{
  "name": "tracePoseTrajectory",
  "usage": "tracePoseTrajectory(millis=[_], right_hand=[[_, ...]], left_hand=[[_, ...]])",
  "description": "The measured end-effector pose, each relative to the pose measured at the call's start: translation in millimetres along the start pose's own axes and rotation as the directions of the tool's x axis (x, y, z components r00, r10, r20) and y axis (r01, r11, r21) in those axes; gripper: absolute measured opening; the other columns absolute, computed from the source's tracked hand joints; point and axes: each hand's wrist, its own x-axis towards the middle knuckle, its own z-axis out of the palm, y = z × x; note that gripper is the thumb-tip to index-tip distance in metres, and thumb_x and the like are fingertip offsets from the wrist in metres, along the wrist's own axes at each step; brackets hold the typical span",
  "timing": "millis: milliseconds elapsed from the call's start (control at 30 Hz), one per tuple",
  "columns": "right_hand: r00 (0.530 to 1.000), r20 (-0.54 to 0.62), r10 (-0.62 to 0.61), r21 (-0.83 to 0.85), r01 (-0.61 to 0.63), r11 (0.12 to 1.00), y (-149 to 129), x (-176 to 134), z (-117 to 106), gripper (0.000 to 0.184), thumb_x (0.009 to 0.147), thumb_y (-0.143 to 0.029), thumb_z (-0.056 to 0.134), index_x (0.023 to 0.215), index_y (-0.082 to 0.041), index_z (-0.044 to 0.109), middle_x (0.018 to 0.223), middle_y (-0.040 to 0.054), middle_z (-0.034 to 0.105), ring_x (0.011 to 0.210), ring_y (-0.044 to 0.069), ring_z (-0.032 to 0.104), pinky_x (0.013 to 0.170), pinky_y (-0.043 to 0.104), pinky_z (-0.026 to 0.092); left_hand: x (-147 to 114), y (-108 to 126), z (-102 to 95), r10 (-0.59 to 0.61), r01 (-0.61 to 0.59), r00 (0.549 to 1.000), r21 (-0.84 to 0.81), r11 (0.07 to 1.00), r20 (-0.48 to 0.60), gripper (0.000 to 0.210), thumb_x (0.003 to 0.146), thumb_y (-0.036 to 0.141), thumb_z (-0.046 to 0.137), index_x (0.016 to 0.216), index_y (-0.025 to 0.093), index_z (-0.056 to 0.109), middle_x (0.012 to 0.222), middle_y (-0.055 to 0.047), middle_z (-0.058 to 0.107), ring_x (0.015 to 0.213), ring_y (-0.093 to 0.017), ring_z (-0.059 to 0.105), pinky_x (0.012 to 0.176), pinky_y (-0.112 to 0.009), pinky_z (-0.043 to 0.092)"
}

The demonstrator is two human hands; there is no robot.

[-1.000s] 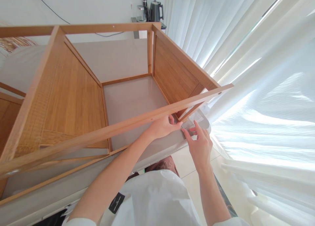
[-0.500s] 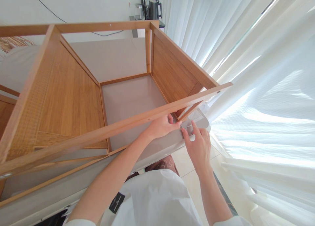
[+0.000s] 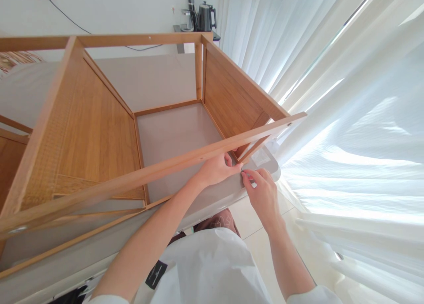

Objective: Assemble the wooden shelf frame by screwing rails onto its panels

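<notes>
A wooden shelf frame [image 3: 137, 156] with panelled sides lies on a grey padded surface. My left hand [image 3: 217, 169] reaches beneath its loose-looking front rail [image 3: 179, 161] and grips the lower right corner of the frame, thumb along the near side. Close against that corner, my right hand [image 3: 263, 193] has thumb and forefinger pinched together. A tiny dark, thin piece shows at those fingertips, too small to name. The rail slants across the front, and its right end, with a hole in it, sticks out past the right side panel [image 3: 232, 90].
White curtains [image 3: 347, 118] hang along the right side. At the back, a dark kettle [image 3: 206, 18] stands on a small stand by the wall. A black cable [image 3: 68, 18] runs down behind the frame. Pale floor tiles [image 3: 261, 246] show below the right hand.
My right hand has shifted slightly left and its fingers have closed from a looser pose into a pinch. The left hand stays at the corner. The view has shifted a little.
</notes>
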Motion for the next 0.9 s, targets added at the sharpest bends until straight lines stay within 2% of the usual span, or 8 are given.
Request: tracePoseTrajectory(millis=[167, 367, 533, 667, 767, 833, 900], right_hand=[[0.999, 0.043, -0.012, -0.013, 0.013, 1.000, 3.5, 3.1, -2.9, 0.029, 0.101, -0.037, 0.048, 0.104, -0.021, 0.072, 0.086, 0.0056, 0.063, 0.082, 0.020, 0.060, 0.075, 0.034, 0.049], [0.998, 0.064, 0.027, 0.017, -0.028, 0.999, 3.9, 8.2, -3.4, 0.024, 0.098, -0.038, 0.055, 0.097, -0.022, 0.072, 0.082, 0.0031, 0.063, 0.079, 0.019, 0.060, 0.073, 0.033, 0.048], [0.998, 0.056, 0.042, 0.012, -0.043, 0.999, -0.1, 6.0, -3.1, 0.023, 0.097, -0.037, 0.054, 0.094, -0.022, 0.072, 0.081, 0.0032, 0.063, 0.079, 0.019, 0.060, 0.073, 0.033, 0.047], [0.997, 0.026, 0.068, 0.051, -0.070, 0.996, -7.2, 0.7, -11.0, 0.023, 0.095, -0.039, 0.056, 0.090, -0.022, 0.071, 0.078, 0.0020, 0.064, 0.075, 0.018, 0.058, 0.072, 0.031, 0.046], [0.974, 0.033, 0.226, 0.215, -0.228, 0.950, -12.0, -4.0, -19.4, 0.028, 0.095, -0.046, 0.057, 0.091, -0.022, 0.070, 0.079, 0.0021, 0.068, 0.070, 0.016, 0.058, 0.069, 0.030, 0.046], [0.930, 0.092, 0.355, 0.354, -0.363, 0.862, -12.9, -6.0, -22.5, 0.034, 0.094, -0.052, 0.057, 0.095, -0.021, 0.068, 0.082, 0.0033, 0.072, 0.071, 0.017, 0.061, 0.068, 0.029, 0.047], [0.893, 0.168, 0.418, 0.449, -0.447, 0.774, -12.1, -6.2, -22.2, 0.039, 0.093, -0.057, 0.058, 0.097, -0.020, 0.068, 0.083, 0.0046, 0.074, 0.074, 0.019, 0.065, 0.068, 0.029, 0.048]], left_hand=[[0.6, 1.6, 0.2, 0.016, -0.016, 1.000, 0.000, 1.000, -0.024, 0.049, 0.078, 0.038, 0.075, 0.120, 0.024, 0.057, 0.069, 0.006, 0.059, 0.068, -0.015, 0.061, 0.075, -0.033, 0.051], [0.4, 1.6, -0.5, 0.026, -0.026, 0.999, -0.003, 1.000, -0.034, 0.048, 0.077, 0.036, 0.075, 0.120, 0.024, 0.056, 0.067, 0.006, 0.058, 0.067, -0.015, 0.061, 0.074, -0.033, 0.050], [1.6, -2.0, 1.5, 0.059, -0.059, 0.998, -0.017, 0.998, -0.038, 0.050, 0.078, 0.036, 0.075, 0.121, 0.023, 0.055, 0.066, 0.007, 0.056, 0.064, -0.014, 0.058, 0.070, -0.031, 0.048], [0.0, 0.6, 2.4, 0.056, -0.055, 0.997, 0.016, 0.998, -0.051, 0.052, 0.078, 0.040, 0.075, 0.122, 0.023, 0.054, 0.071, 0.006, 0.059, 0.066, -0.014, 0.060, 0.069, -0.030, 0.048], [-9.2, 8.9, -1.2, 0.113, -0.090, 0.978, 0.141, 0.986, -0.172, 0.058, 0.078, 0.052, 0.076, 0.122, 0.022, 0.053, 0.085, 0.000, 0.063, 0.070, -0.015, 0.060, 0.068, -0.031, 0.048], [-19.8, 15.1, -4.6, 0.232, -0.164, 0.943, 0.275, 0.947, -0.237, 0.050, 0.082, 0.055, 0.071, 0.117, 0.022, 0.055, 0.090, -0.002, 0.065, 0.072, -0.015, 0.059, 0.068, -0.031, 0.047], [-31.5, 19.0, -6.4, 0.365, -0.278, 0.914, 0.385, 0.880, -0.175, 0.032, 0.091, 0.049, 0.063, 0.109, 0.023, 0.058, 0.093, -0.001, 0.068, 0.073, -0.014, 0.061, 0.066, -0.029, 0.044]])
